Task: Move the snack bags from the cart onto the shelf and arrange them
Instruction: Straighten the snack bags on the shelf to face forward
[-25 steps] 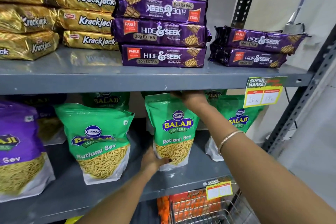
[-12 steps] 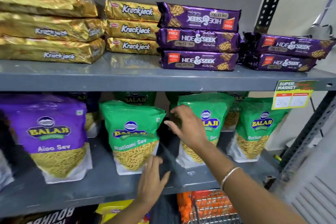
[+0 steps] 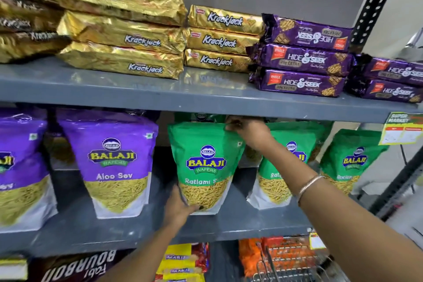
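Nearest, low and right of the green Ratlami Sev bag (image 3: 206,165), the wire cart (image 3: 288,265) shows only a corner w/ orange packs (image 3: 251,256) behind its bars (can't tell if any snack bags are left in it). Below-left of the bag, on the bottom tier, sit yellow Marie packs (image 3: 180,258) and a Bourbon pack (image 3: 77,268).

The hands are apart, both clamped on that one bag: left hand (image 3: 177,207) grips its bottom-left corner, thumb across the white base; right hand (image 3: 246,130) pinches the top-right corner just under the upper shelf's edge. So the bag sits between the hands, upright, base on or just touching the middle shelf (image 3: 137,231), prob. being squared up.

Progress, as a judgement: well along. Right of the held bag two more green bags (image 3: 352,160) stand in a row, partly behind the right forearm; another green one peeks from behind the held bag's top. Left of it stand purple Aloo Sev bags (image 3: 116,162). What's left looks like straightening this bag, closing the gaps either side, and fetching whatever the cart has yet to give.

Farthest, above the bag on the upper shelf (image 3: 183,96): gold Krackjack stacks (image 3: 142,41), then purple Hide & Seek packs (image 3: 302,59) to their right, and a yellow price tag (image 3: 402,130) on the edge.
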